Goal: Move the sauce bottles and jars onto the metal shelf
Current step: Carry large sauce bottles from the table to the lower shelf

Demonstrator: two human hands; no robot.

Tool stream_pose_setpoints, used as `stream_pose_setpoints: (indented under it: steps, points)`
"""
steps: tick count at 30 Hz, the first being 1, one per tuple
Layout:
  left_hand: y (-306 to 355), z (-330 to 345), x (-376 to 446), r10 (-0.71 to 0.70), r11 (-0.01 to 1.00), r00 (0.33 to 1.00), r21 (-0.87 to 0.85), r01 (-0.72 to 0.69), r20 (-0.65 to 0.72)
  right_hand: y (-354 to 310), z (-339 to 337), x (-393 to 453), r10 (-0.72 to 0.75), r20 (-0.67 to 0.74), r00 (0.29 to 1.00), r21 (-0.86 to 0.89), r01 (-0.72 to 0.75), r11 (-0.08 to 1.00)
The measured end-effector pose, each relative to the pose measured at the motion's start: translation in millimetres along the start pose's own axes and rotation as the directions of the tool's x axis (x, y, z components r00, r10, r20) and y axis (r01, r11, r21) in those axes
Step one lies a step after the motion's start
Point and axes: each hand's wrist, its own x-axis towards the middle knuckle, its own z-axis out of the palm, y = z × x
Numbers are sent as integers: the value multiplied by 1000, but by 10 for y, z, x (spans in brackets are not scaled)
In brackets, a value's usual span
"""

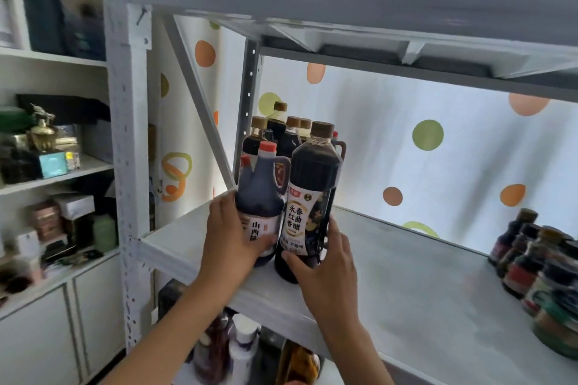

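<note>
Spotted wallpaper backs the grey metal shelf filling the frame. At centre, the left hand has its grip around a red-capped dark jug bottle; the right hand holds a brown-capped dark vinegar bottle beside it.

A white wall dotted with orange and green circles stands behind, brightly lit. At the left, a white bookcase over cabinet doors holds boxes, dark folders and a brass ornament, all slightly blurred.
</note>
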Motion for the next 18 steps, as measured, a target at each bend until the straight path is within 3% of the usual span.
stream_pose_setpoints:
  steps: [4, 11, 18]
  points:
    - [-126, 96, -18, -102, 995, 995, -20, 102, 11, -27, -11, 142, 19, 42, 999, 26, -20, 999]
    - [-176, 383, 308, -91, 989, 996, -117, 92, 6, 84, 104, 617, 51, 114, 992, 88, -61, 994]
    - [-294, 620, 594, -84, 991, 996, -103, 84, 11, 227, 238, 943, 73, 155, 985, 104, -89, 991]
